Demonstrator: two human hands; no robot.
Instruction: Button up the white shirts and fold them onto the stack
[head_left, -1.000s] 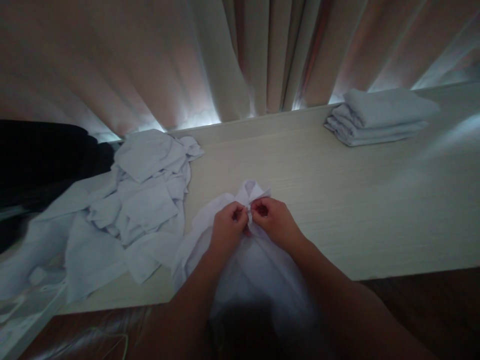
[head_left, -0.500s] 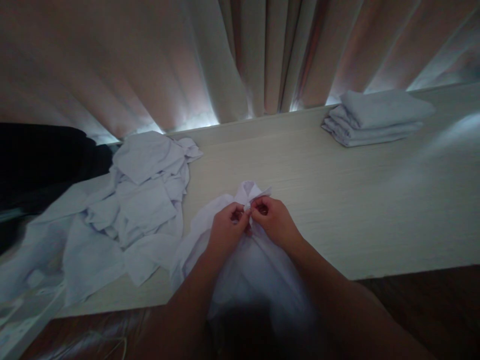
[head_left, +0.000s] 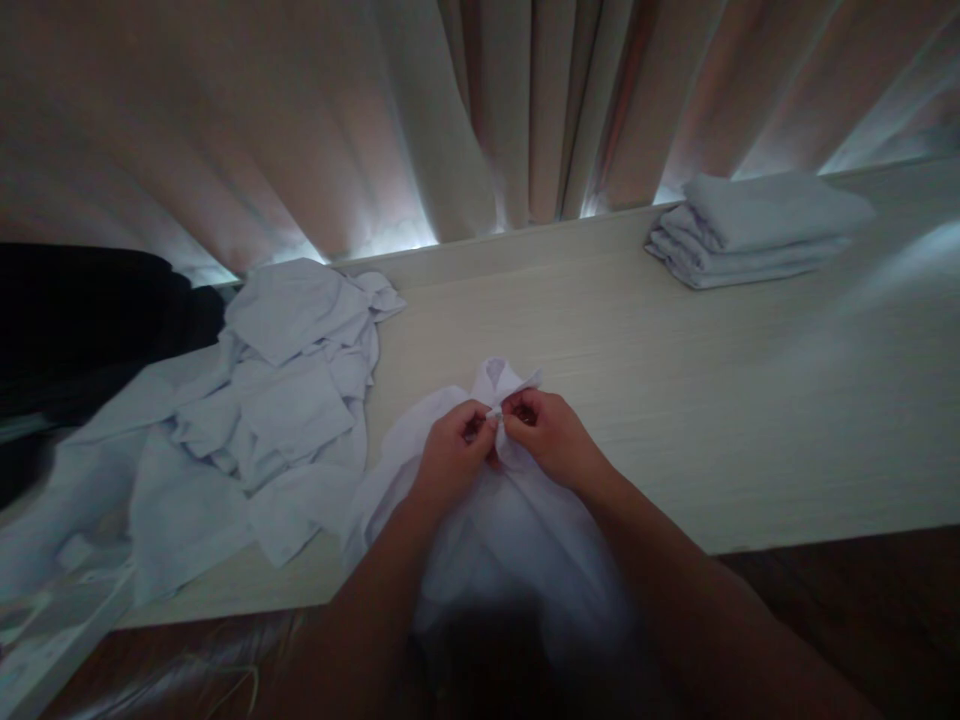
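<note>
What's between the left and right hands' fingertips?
A pinched bit of the white garment, just below its collar, lies between the left hand and right hand, seen in the head view.

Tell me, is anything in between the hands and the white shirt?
No, nothing visible: the left hand and right hand both pinch the white shirt near its collar. The crumpled pile lies to the left, the folded stack farther off to the right.

Left hand (head_left: pixel 459 440), right hand (head_left: pixel 551 432) pinching close together, forearms converging
</note>
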